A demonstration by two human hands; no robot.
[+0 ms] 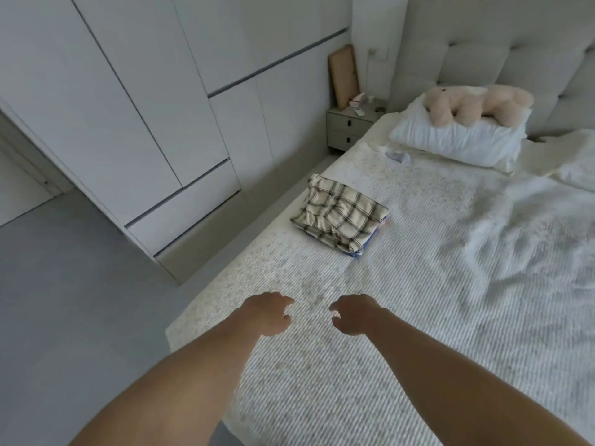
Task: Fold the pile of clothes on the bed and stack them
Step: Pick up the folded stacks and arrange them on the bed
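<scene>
The folded clothes stack [340, 215], a plaid piece on top with blue edges showing beneath, lies near the left edge of the bed [418, 317], well beyond both hands. Nearest, the left hand [269, 313] and right hand [353, 314] hover over the bedspread, fingers loosely curled, holding nothing. Farther off, a plush toy [476, 104] rests on a pillow [457, 140] by the headboard.

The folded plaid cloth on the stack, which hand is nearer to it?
The right hand, slightly. It hovers almost straight below the plaid cloth in the head view; the left hand sits further toward the bed's left edge. Neither touches it.
</scene>
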